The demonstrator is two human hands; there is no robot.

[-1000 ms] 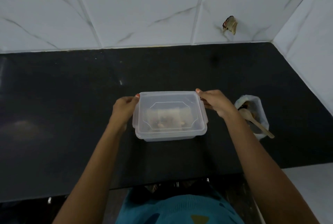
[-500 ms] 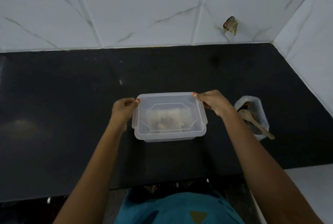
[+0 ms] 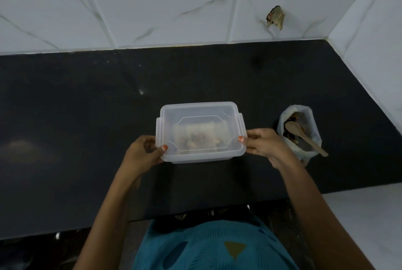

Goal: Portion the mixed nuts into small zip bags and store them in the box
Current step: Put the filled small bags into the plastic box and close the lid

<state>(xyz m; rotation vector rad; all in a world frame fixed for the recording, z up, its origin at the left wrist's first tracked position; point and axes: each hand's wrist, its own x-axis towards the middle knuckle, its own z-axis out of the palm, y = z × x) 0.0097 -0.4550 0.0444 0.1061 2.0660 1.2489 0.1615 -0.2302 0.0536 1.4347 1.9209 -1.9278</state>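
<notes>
A clear plastic box (image 3: 201,111) with its lid on sits on the black counter (image 3: 87,106). Through the lid I make out small zip bags of nuts (image 3: 196,139) inside. My left hand (image 3: 142,154) grips the box's near left corner, thumb on the lid. My right hand (image 3: 264,146) grips the near right corner the same way. To the right stands an open bag of mixed nuts (image 3: 304,117) with a wooden spoon (image 3: 304,138) lying in it.
White marble-look tiles form the back wall and the right side wall (image 3: 369,41). The counter's front edge runs just in front of my body. A chipped spot (image 3: 275,17) marks the back wall.
Both hands slid from the box's far corners back to its near corners. The box stays in place with the lid on.
</notes>
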